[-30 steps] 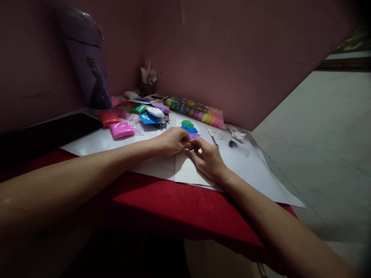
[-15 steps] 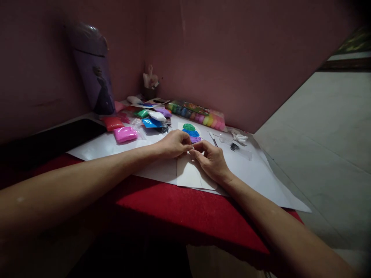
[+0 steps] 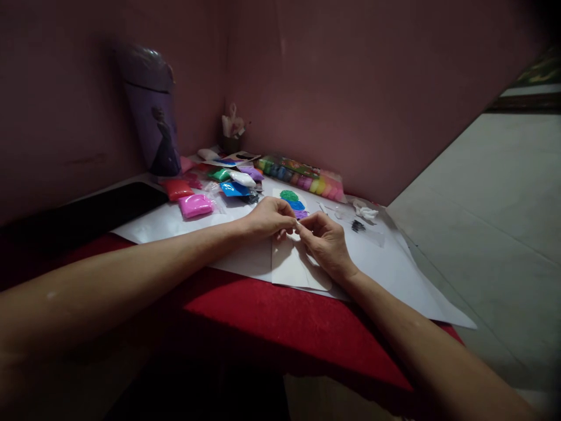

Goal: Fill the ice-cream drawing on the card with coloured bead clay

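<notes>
My left hand (image 3: 272, 218) and my right hand (image 3: 325, 238) meet fingertip to fingertip above a white card (image 3: 294, 270). Both are closed in a pinch. A tiny pale bit shows between the fingertips, too small to name. Just beyond my fingers, the card carries a textured green patch (image 3: 288, 195), a blue patch (image 3: 296, 205) and a purple patch (image 3: 300, 214), the purple one partly covered by my hands. To the right of my right hand lie a thin tool (image 3: 323, 207) and a small heap of black pieces (image 3: 358, 225) on clear plastic.
Coloured clay packets, pink (image 3: 196, 206), red (image 3: 177, 189) and blue (image 3: 235, 189), lie at the left. A pack of coloured clay (image 3: 302, 176) rests by the wall. A purple bin (image 3: 153, 123), a dark flat object (image 3: 127, 202) and a crumpled white tissue (image 3: 365, 211) are also there.
The whole view has shifted slightly, so things appear a little farther right. My hands stay pinched together over the card, with the fingertips slightly adjusted.
</notes>
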A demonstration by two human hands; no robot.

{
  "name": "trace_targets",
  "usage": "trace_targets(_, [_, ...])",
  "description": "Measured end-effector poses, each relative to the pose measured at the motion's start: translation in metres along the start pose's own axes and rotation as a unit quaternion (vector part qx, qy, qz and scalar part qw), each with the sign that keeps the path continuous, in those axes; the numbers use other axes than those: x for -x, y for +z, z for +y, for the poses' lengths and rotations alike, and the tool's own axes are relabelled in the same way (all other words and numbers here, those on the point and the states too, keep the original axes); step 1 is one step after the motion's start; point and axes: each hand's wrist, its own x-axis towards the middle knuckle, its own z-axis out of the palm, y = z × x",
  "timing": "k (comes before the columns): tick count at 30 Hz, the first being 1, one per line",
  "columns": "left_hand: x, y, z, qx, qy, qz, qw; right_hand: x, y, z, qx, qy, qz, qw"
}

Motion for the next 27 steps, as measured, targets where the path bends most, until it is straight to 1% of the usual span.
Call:
trace_targets(4, [-0.001, 0.001, 0.002, 0.014, -0.003, 0.041, 0.999, -0.002, 0.001, 0.000, -0.052, 0.023, 0.034, 0.998])
trace_targets(7, [-0.001, -0.001, 0.005, 0.017, -0.004, 0.062, 0.998, -0.004, 0.000, 0.000, -0.067, 0.031, 0.063, 0.995])
trace_targets(10, [0.001, -0.003, 0.007, 0.024, 0.000, 0.075, 0.997, -0.006, -0.002, 0.002, -0.084, 0.037, 0.074, 0.993])
trace_targets(12, [0.002, -0.004, 0.008, 0.032, 0.001, 0.069, 0.997, -0.006, -0.002, 0.003, -0.097, 0.040, 0.069, 0.992])
trace_targets(17, [0.001, -0.006, 0.002, 0.059, 0.010, 0.020, 0.998, -0.006, -0.001, 0.004, -0.120, 0.030, 0.042, 0.991])
trace_targets(21, [0.000, -0.005, -0.003, 0.030, 0.006, -0.023, 0.999, -0.004, -0.003, 0.001, -0.130, 0.027, 0.001, 0.991])
trace_targets(24, [0.000, -0.005, -0.003, 0.018, 0.004, -0.030, 0.999, -0.002, -0.003, -0.001, -0.125, 0.020, -0.020, 0.992])
trace_targets(27, [0.000, -0.005, -0.002, 0.018, 0.000, -0.025, 1.000, -0.002, -0.002, -0.001, -0.100, 0.007, -0.009, 0.995])
